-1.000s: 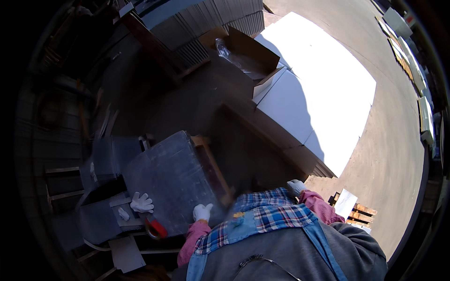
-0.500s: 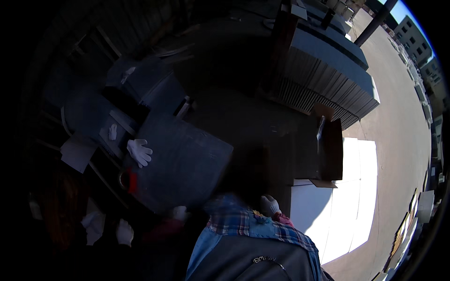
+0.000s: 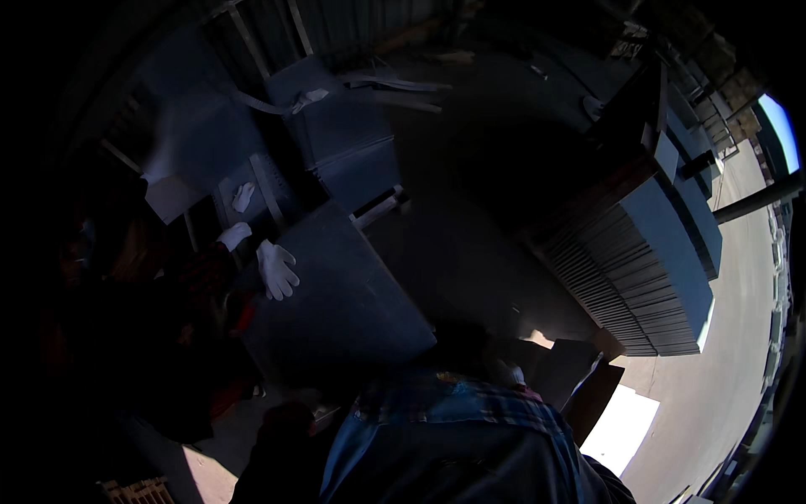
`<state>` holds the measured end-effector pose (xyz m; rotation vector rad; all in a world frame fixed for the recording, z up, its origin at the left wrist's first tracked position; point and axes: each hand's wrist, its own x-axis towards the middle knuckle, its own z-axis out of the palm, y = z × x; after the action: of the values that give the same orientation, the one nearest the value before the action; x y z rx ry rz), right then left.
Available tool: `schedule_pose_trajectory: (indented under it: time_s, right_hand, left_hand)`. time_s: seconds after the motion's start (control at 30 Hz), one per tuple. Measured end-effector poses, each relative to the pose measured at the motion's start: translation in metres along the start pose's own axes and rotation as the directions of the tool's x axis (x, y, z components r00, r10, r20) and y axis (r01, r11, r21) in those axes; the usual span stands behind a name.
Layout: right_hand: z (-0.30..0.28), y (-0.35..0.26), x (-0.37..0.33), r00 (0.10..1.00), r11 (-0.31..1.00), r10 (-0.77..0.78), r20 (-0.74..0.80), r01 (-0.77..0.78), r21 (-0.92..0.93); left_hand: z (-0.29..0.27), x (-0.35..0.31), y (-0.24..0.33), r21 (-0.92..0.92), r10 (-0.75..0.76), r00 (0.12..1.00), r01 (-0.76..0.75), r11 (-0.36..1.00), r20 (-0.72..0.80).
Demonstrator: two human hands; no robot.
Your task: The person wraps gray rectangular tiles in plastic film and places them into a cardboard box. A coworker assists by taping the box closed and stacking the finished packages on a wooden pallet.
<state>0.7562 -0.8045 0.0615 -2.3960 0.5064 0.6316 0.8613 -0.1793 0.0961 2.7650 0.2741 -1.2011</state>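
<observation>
My right hand (image 3: 510, 372), in a white glove with a reddish cuff, is low in the middle beside an open brown cardboard box (image 3: 558, 370). Shadow hides its fingers, so a hold on the box cannot be made out. My left hand (image 3: 321, 413) is only a dim patch left of my plaid garment (image 3: 453, 399); its fingers do not show. Ahead on the left, a loose white glove (image 3: 278, 270) lies on a large dark flat board (image 3: 344, 294). A red object (image 3: 244, 317), like a tape dispenser, is at the board's left edge.
A co-worker's gloved hand (image 3: 235, 236) reaches in from the left, near a smaller white glove (image 3: 243, 197). Stacked grey panels (image 3: 642, 277) stand at right. Another dark stack (image 3: 344, 151) is behind the board. Sunlit white sheets (image 3: 621, 428) lie beyond the box.
My view has turned right, so the panels and box appear lower. The co-worker's gloved hand has moved forward to beside the loose glove. My left hand has become harder to see.
</observation>
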Motion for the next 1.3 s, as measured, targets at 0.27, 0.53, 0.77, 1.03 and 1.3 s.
schedule_pose_trajectory:
  time_s: [0.27, 0.53, 0.77, 1.03, 1.3]
  right_hand:
    - [-0.104, 0.025, 0.213, 0.829, 0.788, -0.349, 0.437, 0.512, -0.342]
    - [-0.196, -0.048, 0.427, 0.907, 0.922, 0.078, 0.414, -0.224, 0.317]
    - [-0.279, -0.108, 0.463, 0.939, 1.000, 0.019, 0.344, -0.025, 0.012]
    - [-0.299, -0.177, 0.509, 0.867, 0.825, -0.276, 0.415, 0.436, -0.360]
    - [-0.344, -0.288, 0.585, 0.796, 0.646, -0.556, 0.240, 0.595, -0.478]
  left_hand:
    - [0.013, 0.009, 0.059, -0.078, -0.321, 0.947, 0.321, 0.944, 0.022]
    - [-0.076, 0.033, 0.301, -0.319, -0.390, 0.918, 0.391, 0.863, 0.071]
    - [-0.261, 0.014, 0.506, -0.633, -0.098, 0.990, 0.013, 0.774, -0.100]
    - [-0.212, 0.111, 0.488, -0.830, -0.187, 0.982, 0.099, 0.549, -0.006]
    - [-0.284, 0.244, 0.485, -0.804, -0.173, 0.974, -0.016, 0.594, -0.147]
